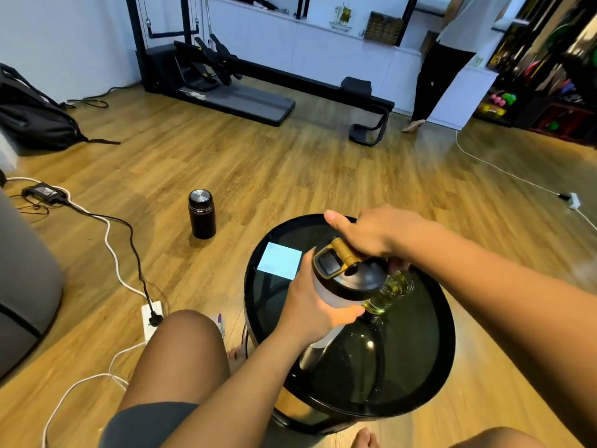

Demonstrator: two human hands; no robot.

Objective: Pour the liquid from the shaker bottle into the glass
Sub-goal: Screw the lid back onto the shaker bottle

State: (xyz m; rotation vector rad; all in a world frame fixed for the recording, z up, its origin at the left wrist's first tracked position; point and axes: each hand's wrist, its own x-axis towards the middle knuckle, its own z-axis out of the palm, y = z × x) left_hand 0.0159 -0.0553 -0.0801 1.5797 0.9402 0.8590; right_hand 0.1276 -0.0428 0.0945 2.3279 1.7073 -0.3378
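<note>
The left hand [311, 305] is wrapped tight around the body of the shaker bottle [339, 286] and holds it up over the round black worktop [449, 344]. The right hand [376, 232] sits on top of the bottle, its fingers closed on the gold handle [344, 253] by the black lid [350, 276].

The glass [392, 291] stands on the worktop, just beside the bottle and partly hidden behind it. It looks yellow-green inside, so it may already hold some liquid, but I cannot be sure.

What could go wrong? The lid looks shut. If it pops open fast, liquid could splash. If the bottle tips too quickly, or the spout is not over the glass, liquid could spill on the worktop. The bottle is very close to the glass and could knock it over. Spilled drink could reach the pale blue paper [280, 260] on the worktop.

I cannot read any words or brand names on the bottle, the glass or the paper.
</note>
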